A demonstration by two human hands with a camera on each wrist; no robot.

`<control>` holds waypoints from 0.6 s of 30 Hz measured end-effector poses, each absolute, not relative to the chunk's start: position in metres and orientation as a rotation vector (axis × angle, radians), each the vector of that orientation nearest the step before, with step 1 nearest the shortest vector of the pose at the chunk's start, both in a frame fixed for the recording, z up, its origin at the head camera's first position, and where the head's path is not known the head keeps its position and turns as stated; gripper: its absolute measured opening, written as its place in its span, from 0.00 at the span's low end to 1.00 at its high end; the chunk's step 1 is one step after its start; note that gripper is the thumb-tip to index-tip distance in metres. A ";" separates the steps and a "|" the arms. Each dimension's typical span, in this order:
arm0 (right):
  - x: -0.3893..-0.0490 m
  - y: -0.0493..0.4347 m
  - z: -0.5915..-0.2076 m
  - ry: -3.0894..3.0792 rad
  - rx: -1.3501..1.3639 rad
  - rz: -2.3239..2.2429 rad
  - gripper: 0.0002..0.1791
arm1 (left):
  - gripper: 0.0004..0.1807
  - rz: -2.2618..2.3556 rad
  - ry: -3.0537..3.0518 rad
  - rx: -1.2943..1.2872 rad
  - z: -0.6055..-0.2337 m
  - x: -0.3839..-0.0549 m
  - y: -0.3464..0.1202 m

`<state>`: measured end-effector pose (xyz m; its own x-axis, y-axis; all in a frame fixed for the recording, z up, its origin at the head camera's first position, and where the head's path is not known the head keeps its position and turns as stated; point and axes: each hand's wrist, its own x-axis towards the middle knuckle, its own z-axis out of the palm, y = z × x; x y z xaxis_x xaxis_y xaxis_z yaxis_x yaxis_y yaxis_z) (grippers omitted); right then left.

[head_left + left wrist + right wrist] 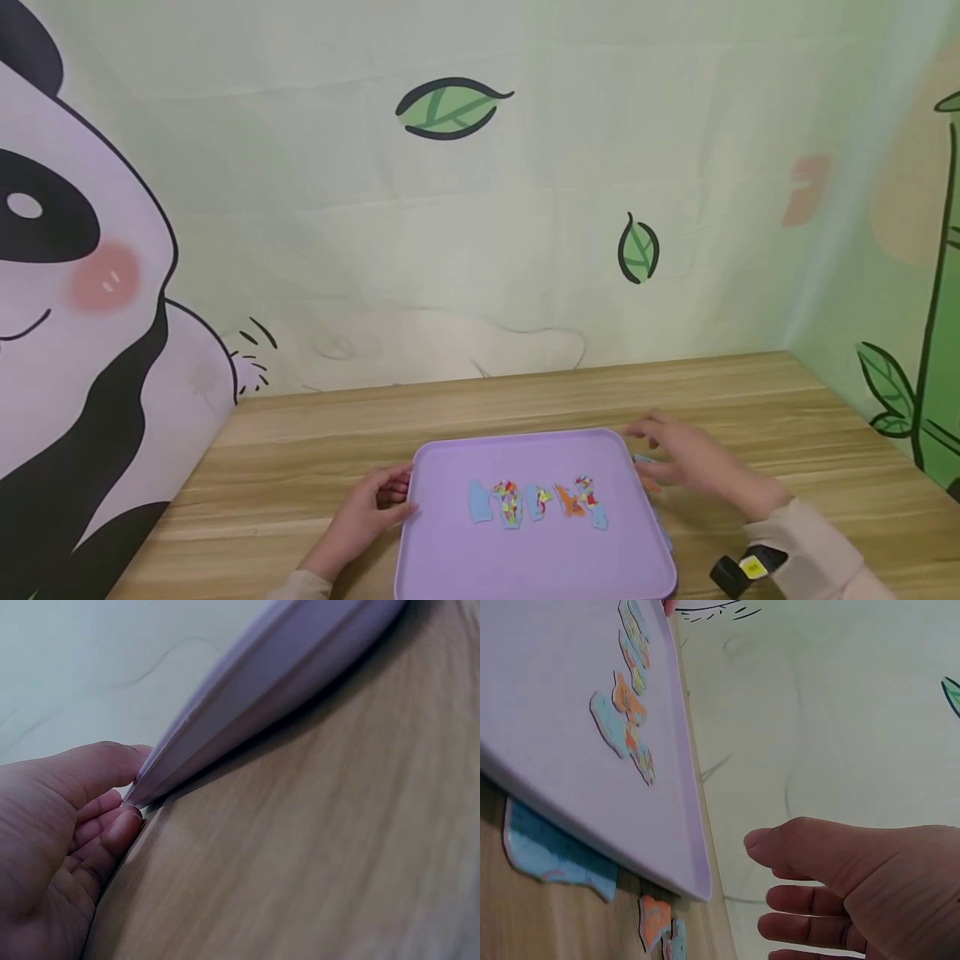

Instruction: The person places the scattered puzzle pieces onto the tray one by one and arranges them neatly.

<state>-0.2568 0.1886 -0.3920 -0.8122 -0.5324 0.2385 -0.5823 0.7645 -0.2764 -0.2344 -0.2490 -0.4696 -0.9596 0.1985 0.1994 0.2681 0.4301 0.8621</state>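
Observation:
A lilac tray (525, 567) lies on the wooden table with several thin, jigsaw-like pieces in a row on it, among them a plain blue piece (480, 502) and an orange piece (568, 502). My left hand (367, 512) pinches the tray's left rim, thumb over the edge and fingers below, as the left wrist view shows. Off the far right corner, my right hand (686, 458) hovers with loosely extended fingers and holds nothing. Below it, partly hidden by the tray's right edge, are a large blue piece (547, 847) and a smaller orange piece (654, 922).
Behind the table (330, 425) rises a wall covering (525, 208) printed with leaves and a panda (150, 350). A black device with a yellow label (752, 567) is strapped at the right wrist.

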 end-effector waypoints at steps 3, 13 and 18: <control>-0.258 0.194 -0.393 -2.837 0.888 0.509 0.20 | 0.29 -1.589 -2.602 -0.415 -0.469 -0.234 -0.249; -0.269 0.210 -0.404 -2.861 0.953 0.493 0.21 | 0.30 -1.601 -2.607 -0.408 -0.468 -0.234 -0.249; -0.272 0.213 -0.408 -2.859 0.997 0.472 0.21 | 0.30 -1.590 -2.600 -0.430 -0.469 -0.234 -0.250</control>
